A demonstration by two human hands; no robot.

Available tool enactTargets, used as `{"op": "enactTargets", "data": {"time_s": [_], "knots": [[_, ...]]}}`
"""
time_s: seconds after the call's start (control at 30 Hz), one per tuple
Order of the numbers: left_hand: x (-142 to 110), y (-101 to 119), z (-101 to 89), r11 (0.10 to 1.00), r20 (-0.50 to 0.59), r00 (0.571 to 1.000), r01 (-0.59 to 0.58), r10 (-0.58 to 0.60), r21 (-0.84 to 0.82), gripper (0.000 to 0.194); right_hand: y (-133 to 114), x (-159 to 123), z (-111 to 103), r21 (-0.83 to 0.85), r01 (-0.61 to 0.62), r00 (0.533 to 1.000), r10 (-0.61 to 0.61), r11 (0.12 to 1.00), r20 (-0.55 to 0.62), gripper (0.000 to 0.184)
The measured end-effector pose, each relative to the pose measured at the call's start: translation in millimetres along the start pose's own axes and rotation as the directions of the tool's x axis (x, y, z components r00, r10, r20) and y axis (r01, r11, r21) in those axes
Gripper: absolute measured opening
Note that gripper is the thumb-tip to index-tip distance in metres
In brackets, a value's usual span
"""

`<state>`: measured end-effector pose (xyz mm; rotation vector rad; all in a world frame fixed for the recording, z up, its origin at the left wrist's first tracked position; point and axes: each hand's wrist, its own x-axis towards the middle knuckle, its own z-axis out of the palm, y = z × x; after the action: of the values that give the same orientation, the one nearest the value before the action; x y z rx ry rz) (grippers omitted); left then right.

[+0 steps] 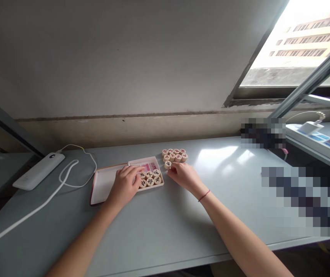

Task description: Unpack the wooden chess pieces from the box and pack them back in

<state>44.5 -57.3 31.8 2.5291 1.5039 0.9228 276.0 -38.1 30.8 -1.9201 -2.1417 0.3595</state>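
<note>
My right hand (180, 175) pinches a round wooden Chinese chess piece (168, 164) with a black character, at the near left of a stack. The stack (178, 157) is made of several pieces with red characters, set in rows on the table. My left hand (127, 179) lies over the left part of an open white box (162, 175), thumb and fingers apart and slightly bent. Inside the box, several pieces (150, 181) with black characters stand in rows near its right side. The box's lid (103, 184) lies unfolded to the left, partly behind my left hand.
On the grey table (159, 223), a white power bank (39, 171) with a cable (46, 204) lies at the left. A wall closes off the back. Metal frame bars stand at both sides, and a white charger (310, 127) sits on a shelf at the right. Blurred patches hide things there.
</note>
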Motion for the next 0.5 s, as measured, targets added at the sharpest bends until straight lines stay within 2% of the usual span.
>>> {"op": "enactTargets", "data": {"time_s": [0.1,0.2,0.3,0.5], "knots": [[-0.5,-1.0,1.6,0.998,0.045,0.999,-0.015,0.012,0.059,0.032,-10.3,-6.3,-4.9,0.170,0.126,0.992,-0.129,0.977,0.009,0.018],[-1.6,1.2,2.5,0.995,0.106,0.994,-0.026,0.015,0.100,0.032,-21.0,-12.2,-6.3,0.302,0.196,0.976,-0.215,0.933,0.032,0.036],[-3.3,4.7,3.5,0.992,0.147,0.989,-0.009,-0.010,0.123,0.027,-26.9,-15.7,-3.8,0.288,0.209,0.967,-0.242,0.935,0.084,0.053],[-5.2,5.9,6.6,0.993,0.163,0.987,-0.019,0.000,0.114,0.027,-27.6,-16.0,0.2,0.229,0.230,0.961,-0.258,0.946,0.098,0.055]]}}
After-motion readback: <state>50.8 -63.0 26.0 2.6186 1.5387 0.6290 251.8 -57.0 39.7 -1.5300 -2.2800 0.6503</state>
